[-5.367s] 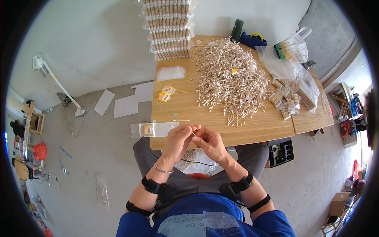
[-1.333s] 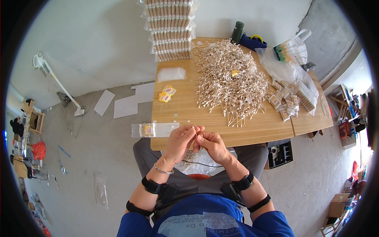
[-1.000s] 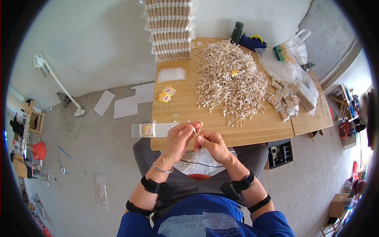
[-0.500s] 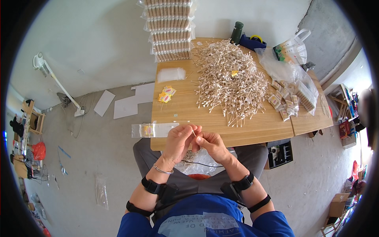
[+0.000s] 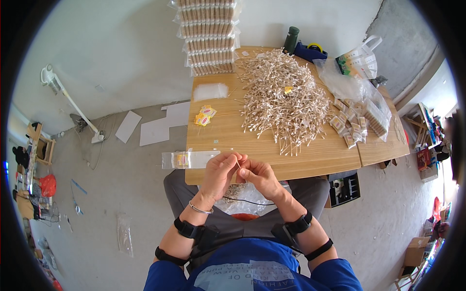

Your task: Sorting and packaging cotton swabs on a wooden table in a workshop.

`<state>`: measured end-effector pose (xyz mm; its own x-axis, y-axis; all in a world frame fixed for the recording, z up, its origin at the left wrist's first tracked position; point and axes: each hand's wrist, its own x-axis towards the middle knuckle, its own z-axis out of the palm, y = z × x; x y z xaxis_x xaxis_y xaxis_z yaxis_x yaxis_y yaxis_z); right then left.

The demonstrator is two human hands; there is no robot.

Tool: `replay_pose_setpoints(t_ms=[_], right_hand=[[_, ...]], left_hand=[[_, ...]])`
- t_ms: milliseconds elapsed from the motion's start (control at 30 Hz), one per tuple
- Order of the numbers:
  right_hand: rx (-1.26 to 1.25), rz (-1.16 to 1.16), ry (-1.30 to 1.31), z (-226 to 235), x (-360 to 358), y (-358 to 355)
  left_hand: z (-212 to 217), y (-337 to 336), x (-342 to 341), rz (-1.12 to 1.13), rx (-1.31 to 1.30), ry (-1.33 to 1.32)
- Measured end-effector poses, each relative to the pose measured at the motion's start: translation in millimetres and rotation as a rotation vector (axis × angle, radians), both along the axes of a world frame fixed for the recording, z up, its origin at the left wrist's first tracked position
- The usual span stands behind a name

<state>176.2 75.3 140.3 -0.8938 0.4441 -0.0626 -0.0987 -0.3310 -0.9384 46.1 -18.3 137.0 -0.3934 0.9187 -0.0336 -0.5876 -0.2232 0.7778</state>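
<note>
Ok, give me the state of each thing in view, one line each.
left hand: fingers curled, pinching thin sticks at the table's near edge
right hand: fingers curled, meeting the left hand on the sticks
sticks: a few, held between both hands
stick pile: loose heap on the table
clear sleeve: flat, overhanging the table's left edge
lap bag: open, on the lap
packed stack: piled at the far edge

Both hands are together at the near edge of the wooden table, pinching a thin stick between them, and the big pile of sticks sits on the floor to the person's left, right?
Not quite. The pile of sticks lies on the wooden table, not on the floor, as the head view shows. The rest holds: left hand and right hand meet at the near edge, pinching a thin stick.
</note>
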Motion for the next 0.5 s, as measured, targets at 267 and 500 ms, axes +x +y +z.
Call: replay_pose_setpoints(t_ms=[267, 500], right_hand=[[0.075, 0.01, -0.029, -3.7, 2.0, 7.3], [0.04, 0.04, -0.054, 1.4, 0.9, 3.6]], left_hand=[[0.5, 0.1, 0.8, -0.02, 0.001, -0.004], [0.7, 0.4, 4.0, -0.031, -0.042, 0.026]])
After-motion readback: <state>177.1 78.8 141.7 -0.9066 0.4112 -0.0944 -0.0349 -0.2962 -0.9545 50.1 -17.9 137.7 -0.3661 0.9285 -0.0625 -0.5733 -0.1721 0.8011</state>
